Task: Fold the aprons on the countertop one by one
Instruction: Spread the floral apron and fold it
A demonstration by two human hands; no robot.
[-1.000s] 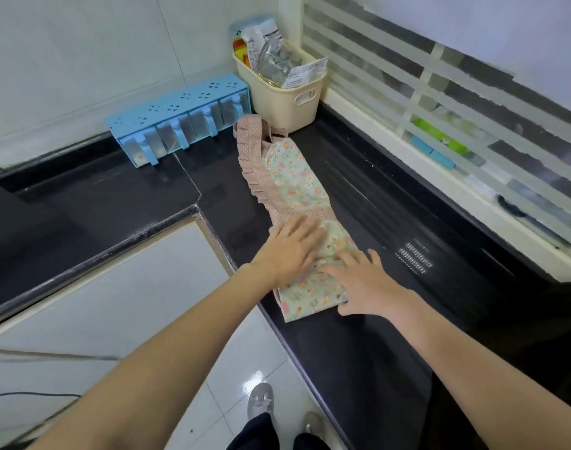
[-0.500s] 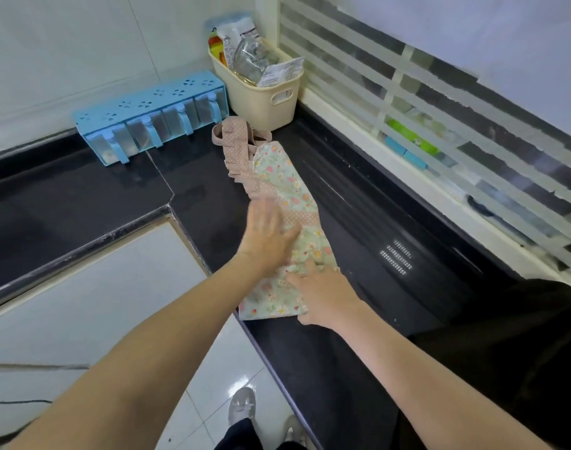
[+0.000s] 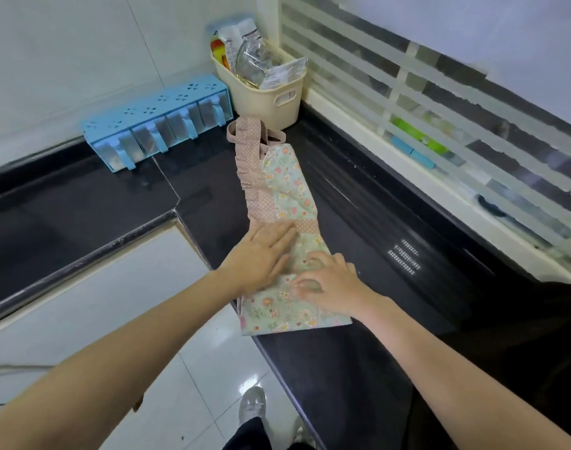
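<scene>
The apron (image 3: 287, 203) lies on the black bench (image 3: 358, 368) as a long narrow strip, already folded lengthwise, its near end hanging a little past the bench edge and its dotted neck strap reaching away from both hands toward the cream basket (image 3: 271, 99). The left hand (image 3: 261, 251) lies flat on the strip with fingers straight and pointing along it; its grip is wide, holding nothing, and the palm seems placed there to pin the layers so they do not slide apart. Just beside it, nearer the person, the right hand (image 3: 329, 287) rests on the floral cloth with fingers bent at the knuckles, tips pressing into the fabric; whether they pinch a layer or only press, I cannot tell (the cloth shows no lifted fold).

My guess is that the strip is being smoothed and steadied before a crosswise fold, with the far strap end likely to be brought toward the hands. Beyond the left hand, well apart from the apron, a blue spice rack (image 3: 157, 121) stands against the wall.
</scene>
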